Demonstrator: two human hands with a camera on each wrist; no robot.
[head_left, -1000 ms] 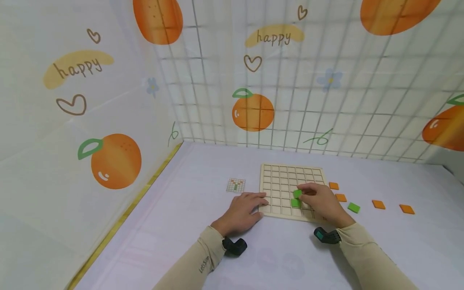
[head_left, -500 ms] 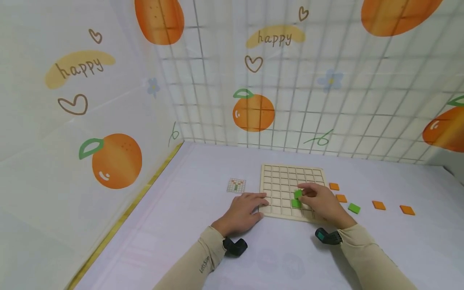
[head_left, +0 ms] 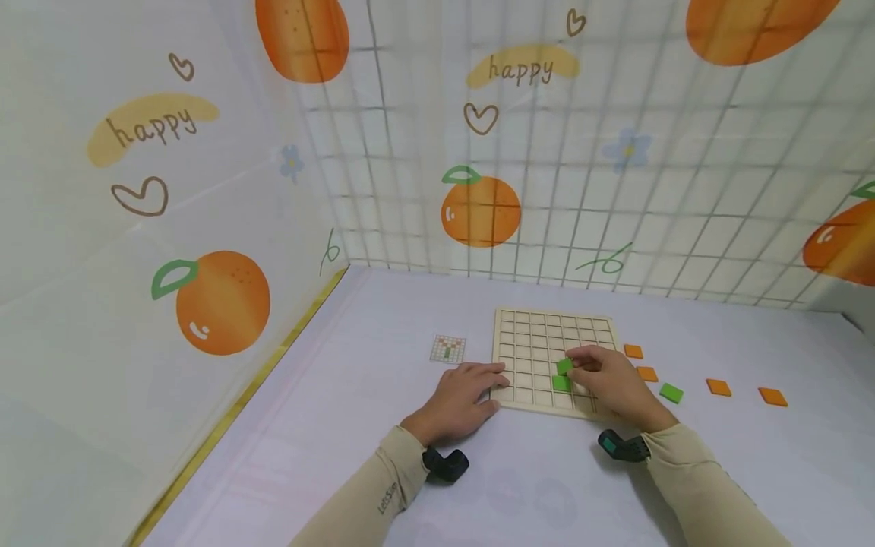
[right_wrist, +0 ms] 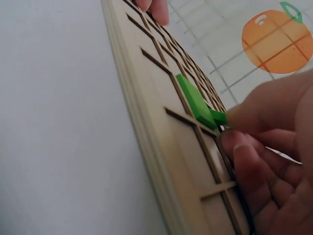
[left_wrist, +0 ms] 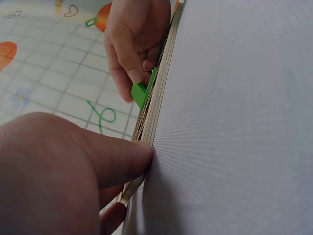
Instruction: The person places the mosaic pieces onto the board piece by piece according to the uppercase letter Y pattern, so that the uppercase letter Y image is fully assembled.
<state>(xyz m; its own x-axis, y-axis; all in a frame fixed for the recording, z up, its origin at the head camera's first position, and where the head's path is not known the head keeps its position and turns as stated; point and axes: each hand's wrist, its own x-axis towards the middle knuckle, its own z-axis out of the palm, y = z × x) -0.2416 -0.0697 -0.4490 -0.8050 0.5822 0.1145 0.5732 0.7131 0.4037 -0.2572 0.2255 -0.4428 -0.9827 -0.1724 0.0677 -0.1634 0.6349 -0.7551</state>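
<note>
A pale wooden grid board [head_left: 522, 346] lies on the table. My left hand [head_left: 459, 401] rests at its left side, fingertips on the board and thumb against the near edge, as the left wrist view shows. With thumb and fingertips, my right hand [head_left: 608, 382] pinches a green square tile [head_left: 563, 367], which looks tilted over the grid. Just nearer to me, another green tile [head_left: 561, 384] sits in a cell of the board; in the right wrist view this seated tile [right_wrist: 194, 101] lies flat beside the pinched one. The fingers partly cover the pinched tile.
To the right of the board lie several orange tiles [head_left: 718, 387] and one loose green tile [head_left: 671, 393]. A small pattern card [head_left: 448, 349] is left of the board. Behind the table hangs a white sheet printed with oranges [head_left: 481, 212] over a wire grid.
</note>
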